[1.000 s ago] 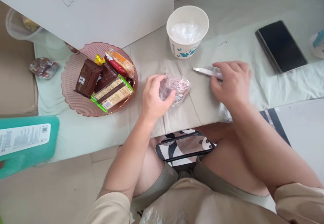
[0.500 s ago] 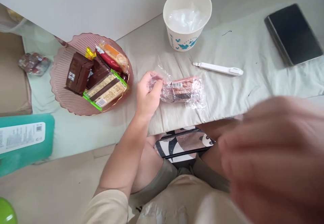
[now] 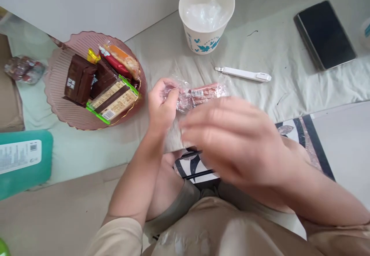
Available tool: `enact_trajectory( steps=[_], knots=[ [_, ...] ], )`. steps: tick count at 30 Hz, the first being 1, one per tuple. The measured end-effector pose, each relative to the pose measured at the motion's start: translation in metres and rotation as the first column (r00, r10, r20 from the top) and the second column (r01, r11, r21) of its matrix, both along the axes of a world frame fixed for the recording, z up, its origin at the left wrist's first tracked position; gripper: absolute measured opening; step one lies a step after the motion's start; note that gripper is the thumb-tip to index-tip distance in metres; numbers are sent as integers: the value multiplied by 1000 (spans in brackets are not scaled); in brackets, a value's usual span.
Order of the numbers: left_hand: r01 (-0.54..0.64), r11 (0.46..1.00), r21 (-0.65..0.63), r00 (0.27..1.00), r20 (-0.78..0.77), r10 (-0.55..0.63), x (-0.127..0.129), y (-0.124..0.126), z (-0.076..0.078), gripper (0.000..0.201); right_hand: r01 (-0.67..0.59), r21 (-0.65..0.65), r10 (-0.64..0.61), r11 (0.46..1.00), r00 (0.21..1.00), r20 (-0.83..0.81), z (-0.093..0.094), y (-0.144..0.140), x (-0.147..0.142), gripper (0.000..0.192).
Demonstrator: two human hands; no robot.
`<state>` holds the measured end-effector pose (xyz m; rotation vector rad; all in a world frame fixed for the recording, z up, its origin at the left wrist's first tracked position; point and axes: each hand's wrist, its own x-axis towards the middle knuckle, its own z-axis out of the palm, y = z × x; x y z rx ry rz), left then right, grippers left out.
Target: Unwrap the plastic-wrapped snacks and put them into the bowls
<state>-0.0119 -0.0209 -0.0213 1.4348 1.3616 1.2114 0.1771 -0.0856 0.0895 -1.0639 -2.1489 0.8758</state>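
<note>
My left hand [image 3: 162, 103] is closed on the crumpled end of a clear plastic bag [image 3: 182, 98]. Inside the bag lies a reddish-brown snack pack [image 3: 200, 92] with a barcode label, its near side hidden behind my other hand. My right hand [image 3: 235, 136] hovers in front of the bag and is smeared by motion, so I cannot make out whether its fingers hold anything. A white utility knife [image 3: 244, 74] rests on the cloth just beyond the bag.
A pink ribbed plate [image 3: 60, 94] at left carries several wrapped snacks. Beyond the knife stands a paper tub [image 3: 202, 42] with clear plastic inside. A dark phone-like slab [image 3: 326, 34] lies at right. Nearer left are a green bottle [image 3: 43, 163] and a small bagged bundle [image 3: 25, 69].
My right hand has swung in from the lower right to the front of the bag. The left hand keeps its grip. The whole view has shifted slightly.
</note>
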Motion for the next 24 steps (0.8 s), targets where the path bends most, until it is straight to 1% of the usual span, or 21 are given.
enact_trajectory(
  steps=[1, 3, 6, 8, 10, 11, 12, 14, 15, 17, 18, 19, 21, 23, 24],
  knots=[
    [-8, 1000, 15, 1000, -27, 8, -1, 0, 0, 10, 26, 59, -29, 998, 998, 55, -10, 9, 2, 27],
    [-37, 997, 63, 996, -77, 42, -2, 0, -3, 6, 117, 151, -147, 982, 968, 203, -31, 19, 12, 28],
    [-59, 988, 141, 990, -119, 76, -6, 0, -11, 10, 266, 218, -331, 939, 870, 366, -54, 24, 35, 23],
    [-63, 985, 160, 983, -159, 88, -10, 0, -13, 21, 358, 242, -430, 902, 796, 426, -62, 27, 50, 23],
    [-57, 986, 156, 960, -261, 96, -13, -2, -11, 33, 416, 246, -483, 876, 737, 474, -65, 30, 60, 25],
    [-43, 986, 161, 941, -326, 95, -14, -3, -9, 39, 433, 243, -495, 868, 721, 485, -64, 31, 63, 26],
    [-17, 985, 172, 916, -392, 84, -15, -5, -6, 43, 440, 237, -498, 866, 721, 482, -63, 32, 64, 26],
    [71, 978, 194, 859, -511, 39, -16, -11, 1, 44, 419, 204, -465, 885, 774, 429, -59, 32, 63, 26],
    [118, 974, 193, 827, -561, 10, -16, -15, 4, 41, 391, 188, -433, 901, 811, 394, -56, 31, 61, 28],
    [190, 969, 158, 764, -643, -45, -15, -22, 10, 31, 303, 158, -341, 940, 866, 367, -54, 27, 57, 37],
    [209, 968, 136, 737, -673, -65, -14, -26, 13, 28, 254, 145, -291, 956, 877, 383, -54, 26, 56, 40],
    [223, 968, 117, 714, -695, -80, -14, -29, 15, 25, 206, 132, -242, 970, 880, 408, -55, 24, 56, 39],
    [240, 966, 92, 678, -728, -99, -15, -34, 19, 15, 99, 92, -130, 991, 888, 442, -56, 22, 58, 28],
    [256, 962, 98, 657, -747, -98, -17, -37, 23, 3, -9, 39, -8, 999, 904, 427, -56, 21, 61, 22],
    [264, 958, 115, 652, -753, -89, -18, -38, 25, 6, -55, 9, 46, 998, 910, 412, -56, 20, 61, 23]
  ],
)
